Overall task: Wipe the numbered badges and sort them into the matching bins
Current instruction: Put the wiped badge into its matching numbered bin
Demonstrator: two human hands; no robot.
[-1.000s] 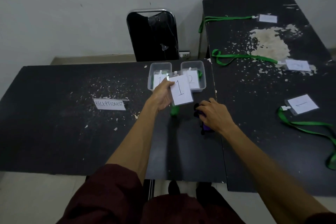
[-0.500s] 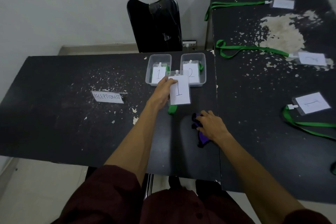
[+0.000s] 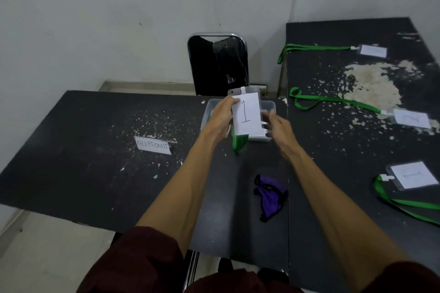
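centre frame: left hand point(image 3: 222, 118) fingers grasping the "1" badge point(image 3: 246, 114) over the bins point(image 3: 269, 103); right hand point(image 3: 277, 124) just beside it, blurred, cannot tell its grip; purple cloth point(image 3: 270, 197) on tabletop point(image 3: 95, 150).

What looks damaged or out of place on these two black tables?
The black coating of the right-hand table has peeled away in a large pale patch, with flakes scattered around; the left-hand table is chipped too. The crumpled purple cloth lies loose near the seam, and one green lanyard hangs over the far table edge.

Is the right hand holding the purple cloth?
No, the purple cloth lies on the table, apart from the right hand up beside the number 1 badge.
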